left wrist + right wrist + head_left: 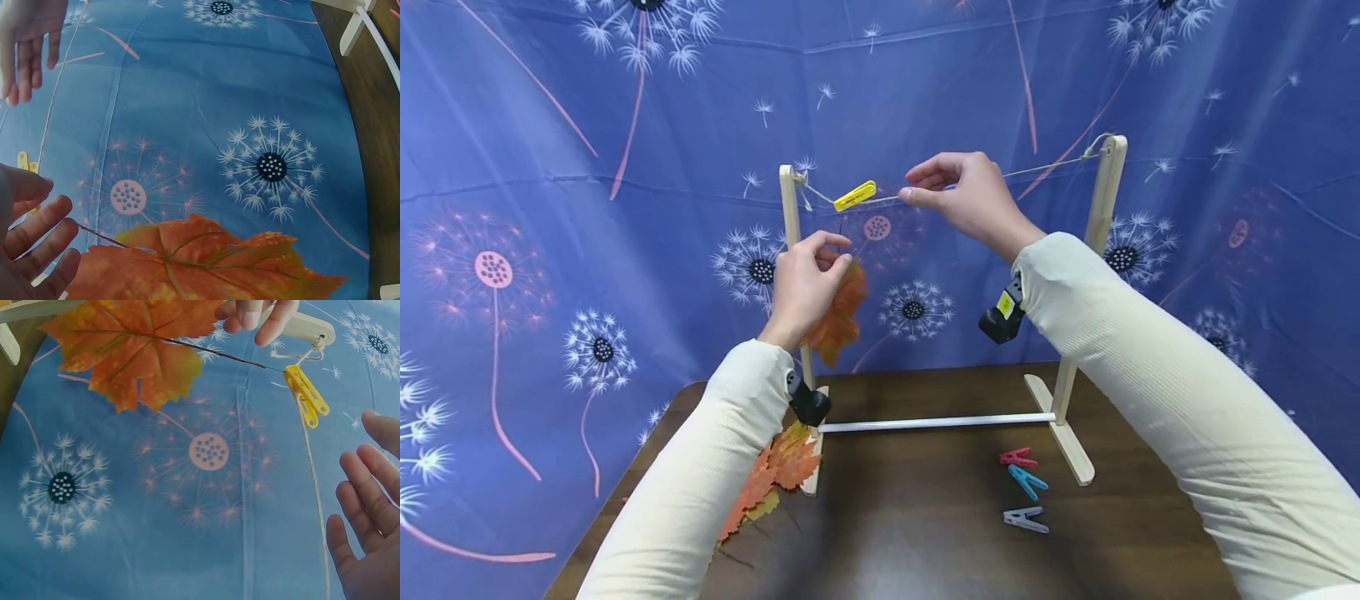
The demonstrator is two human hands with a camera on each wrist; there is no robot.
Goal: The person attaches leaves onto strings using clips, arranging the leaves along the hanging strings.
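Note:
A yellow clothespin [855, 196] sits on the string [1051, 167] near the left post, clamping the stem of an orange maple leaf [838, 323]. The leaf hangs below it; in the right wrist view the stem [219, 355] runs up to the clothespin's tip [290, 372]. My left hand [807, 282] is beside the leaf, just under the clothespin, its fingers loosely bent and holding nothing. To the right of the clothespin, my right hand [976, 198] hovers by the string with relaxed fingers. In the right wrist view, its fingers [369, 506] are apart from both string and clothespin.
Wooden posts [1107, 192] on flat feet carry the string, joined low down by a white rod [936, 422]. Red [1017, 457], blue [1027, 482] and grey [1026, 520] clothespins lie on the brown table [910, 533]. Several autumn leaves [760, 483] are piled by the left foot.

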